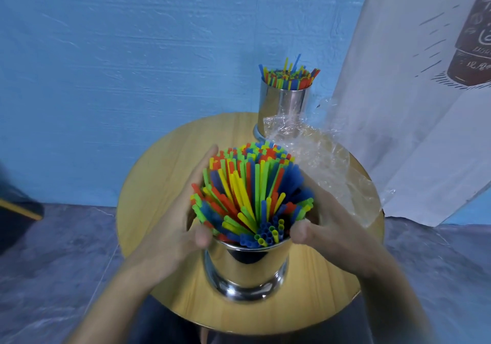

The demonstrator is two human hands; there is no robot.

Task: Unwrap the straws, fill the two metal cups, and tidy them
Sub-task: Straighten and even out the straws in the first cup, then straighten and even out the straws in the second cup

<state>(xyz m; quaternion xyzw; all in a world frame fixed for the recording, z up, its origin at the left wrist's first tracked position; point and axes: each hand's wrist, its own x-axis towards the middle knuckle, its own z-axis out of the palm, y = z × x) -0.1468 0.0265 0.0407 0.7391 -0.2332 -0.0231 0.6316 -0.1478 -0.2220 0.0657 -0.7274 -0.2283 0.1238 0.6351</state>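
A shiny metal cup stands near the front of the round wooden table, packed with colourful straws that fan outward. My left hand presses flat against the left side of the straw bunch, fingers straight. My right hand presses against the right side, thumb near the cup rim. A second metal cup at the table's far edge holds more straws standing upright.
Crumpled clear plastic wrap lies on the table's right side, between the two cups. A blue wall is behind, a white printed cloth hangs at right. A dark object sits at the left edge.
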